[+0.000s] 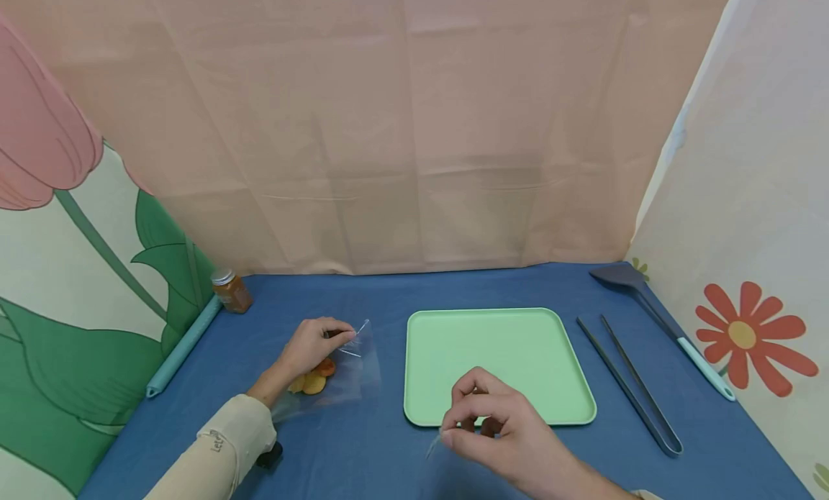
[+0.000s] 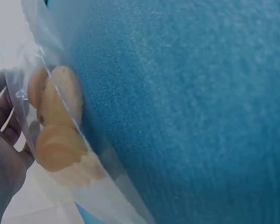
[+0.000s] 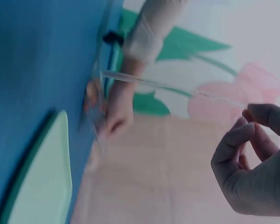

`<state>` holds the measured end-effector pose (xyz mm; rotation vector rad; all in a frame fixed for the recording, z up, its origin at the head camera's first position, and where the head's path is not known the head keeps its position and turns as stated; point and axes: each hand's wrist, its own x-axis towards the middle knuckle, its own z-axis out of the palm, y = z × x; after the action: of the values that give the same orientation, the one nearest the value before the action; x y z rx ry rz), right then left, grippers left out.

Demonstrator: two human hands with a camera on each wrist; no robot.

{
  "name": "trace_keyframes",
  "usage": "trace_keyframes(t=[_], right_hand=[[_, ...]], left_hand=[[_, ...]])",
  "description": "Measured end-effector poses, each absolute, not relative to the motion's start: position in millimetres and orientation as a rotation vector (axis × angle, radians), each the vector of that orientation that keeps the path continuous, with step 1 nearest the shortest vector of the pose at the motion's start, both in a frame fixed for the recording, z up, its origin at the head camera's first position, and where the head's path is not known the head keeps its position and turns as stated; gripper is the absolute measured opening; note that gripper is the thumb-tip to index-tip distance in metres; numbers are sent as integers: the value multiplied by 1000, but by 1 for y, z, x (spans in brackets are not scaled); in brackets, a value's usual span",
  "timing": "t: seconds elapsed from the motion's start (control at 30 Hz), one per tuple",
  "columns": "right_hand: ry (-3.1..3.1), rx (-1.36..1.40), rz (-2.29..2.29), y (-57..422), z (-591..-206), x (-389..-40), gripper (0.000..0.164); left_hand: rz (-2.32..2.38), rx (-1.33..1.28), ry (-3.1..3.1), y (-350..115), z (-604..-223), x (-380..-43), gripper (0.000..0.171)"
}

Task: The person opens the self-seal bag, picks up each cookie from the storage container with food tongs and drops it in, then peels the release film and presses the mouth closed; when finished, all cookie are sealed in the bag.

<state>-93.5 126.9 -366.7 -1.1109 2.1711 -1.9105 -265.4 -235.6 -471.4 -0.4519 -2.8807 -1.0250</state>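
A clear plastic bag (image 1: 363, 374) with flat, rounded yellow and orange pieces (image 1: 315, 382) inside is at the left of the blue cloth. My left hand (image 1: 319, 345) pinches the bag near its upper edge. The left wrist view shows the pieces (image 2: 60, 119) through the film, with the fingers beside them. Between thumb and fingertips, my right hand (image 1: 488, 428) holds the end of a thin clear plastic strip (image 3: 168, 87), in front of the green tray (image 1: 479, 342). That strip runs straight toward the bag in the right wrist view; whether it joins the bag I cannot tell.
Dark tongs (image 1: 637, 388) lie right of the tray, then a spatula (image 1: 667, 324) with a pale blue handle along the right edge. A lidded brown jar (image 1: 232, 291) and a teal roll (image 1: 184, 349) stand at left. Near the left sleeve is a small black object (image 1: 270, 457).
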Motion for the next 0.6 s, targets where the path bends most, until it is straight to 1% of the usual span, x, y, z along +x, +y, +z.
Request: trace_keyframes(t=[0.17,0.37,0.47,0.6], right_hand=[[2263,-1030,-1852,166,-352,-100,16],[2348,-881,-1789,228,-336,-117,15],[2428,-762,-1723,262,-334,-129,15],[2537,-522,-1583,301,-335,-148,15]], left_hand=[[-1048,-454,-2873,-236,-474,-265,17],[-1044,-476,-2862,-237,-474,-265,18],[-1047,-478,-2861,-236,-474,-265,16],[-1049,-475,-2868,-235,-475,-265,15]])
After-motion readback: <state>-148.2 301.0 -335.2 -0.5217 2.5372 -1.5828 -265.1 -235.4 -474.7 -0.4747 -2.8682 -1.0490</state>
